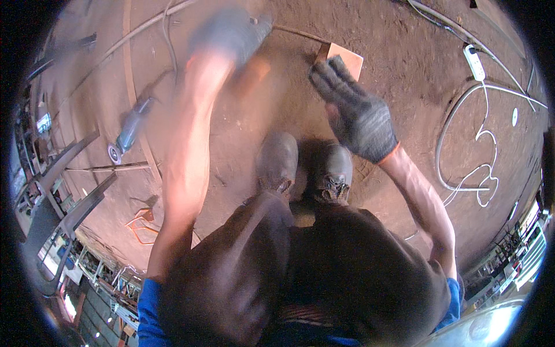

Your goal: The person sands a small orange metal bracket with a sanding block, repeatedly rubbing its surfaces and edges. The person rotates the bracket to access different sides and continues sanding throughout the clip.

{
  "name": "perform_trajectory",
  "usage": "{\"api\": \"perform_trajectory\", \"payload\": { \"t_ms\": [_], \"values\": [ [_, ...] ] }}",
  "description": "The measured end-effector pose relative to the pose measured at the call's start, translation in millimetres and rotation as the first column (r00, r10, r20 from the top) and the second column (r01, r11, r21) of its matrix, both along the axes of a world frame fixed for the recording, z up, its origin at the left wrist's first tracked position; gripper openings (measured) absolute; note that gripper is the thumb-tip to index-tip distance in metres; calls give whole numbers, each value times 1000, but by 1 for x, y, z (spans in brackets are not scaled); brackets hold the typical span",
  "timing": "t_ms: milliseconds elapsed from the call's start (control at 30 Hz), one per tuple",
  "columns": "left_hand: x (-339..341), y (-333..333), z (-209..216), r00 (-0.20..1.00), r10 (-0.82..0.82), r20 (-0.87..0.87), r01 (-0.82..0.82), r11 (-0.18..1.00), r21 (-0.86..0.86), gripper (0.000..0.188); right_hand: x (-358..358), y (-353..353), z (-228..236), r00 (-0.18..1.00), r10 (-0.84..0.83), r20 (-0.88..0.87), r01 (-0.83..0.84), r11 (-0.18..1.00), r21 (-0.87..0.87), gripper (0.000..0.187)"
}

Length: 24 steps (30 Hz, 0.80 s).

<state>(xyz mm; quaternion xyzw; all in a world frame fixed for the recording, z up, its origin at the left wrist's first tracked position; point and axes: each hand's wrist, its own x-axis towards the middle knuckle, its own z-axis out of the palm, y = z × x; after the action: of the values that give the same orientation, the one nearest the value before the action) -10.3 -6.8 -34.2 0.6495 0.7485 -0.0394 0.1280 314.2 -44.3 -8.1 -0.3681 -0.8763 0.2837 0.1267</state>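
Note:
My right hand [361,115] wears a grey knit glove with an orange cuff. Its fingers are stretched out close together, and their tips overlap the near edge of a pale orange, flat-faced block [348,59]. Whether they press on the block I cannot tell. A thin rod [300,33] runs along the ground from the block toward my left hand [228,37]. That hand is also gloved in grey and smeared by motion, so its fingers cannot be made out. Just below it lies a blurred orange-brown piece [252,75].
On the dirt floor at left lie an angle grinder [130,128] with a disc, a long flat strip [128,63] and an orange frame-like object [141,225]. A white power strip [474,62] and looped cable [490,153] lie at right. Dark metal frames [81,202] stand at far left.

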Motion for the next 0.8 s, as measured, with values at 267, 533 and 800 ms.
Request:
{"api": "perform_trajectory", "payload": {
  "t_ms": [267, 533, 800],
  "values": [
    [-23, -1, -17, 944, -301, -138, 299, 954, -33, 54, 9, 5, -6, 995, 37, 96, -42, 998, 47, 47],
    [-5, 8, 5, 979, -188, -81, 173, 972, -160, 54, 21, 20, -16, 989, 48, 141, -53, 998, 33, 49],
    [-9, -7, 20, 994, -92, -56, 85, 989, -118, 59, 31, -51, 14, 915, 159, -370, -335, 812, -478, 48]
  ]
}}
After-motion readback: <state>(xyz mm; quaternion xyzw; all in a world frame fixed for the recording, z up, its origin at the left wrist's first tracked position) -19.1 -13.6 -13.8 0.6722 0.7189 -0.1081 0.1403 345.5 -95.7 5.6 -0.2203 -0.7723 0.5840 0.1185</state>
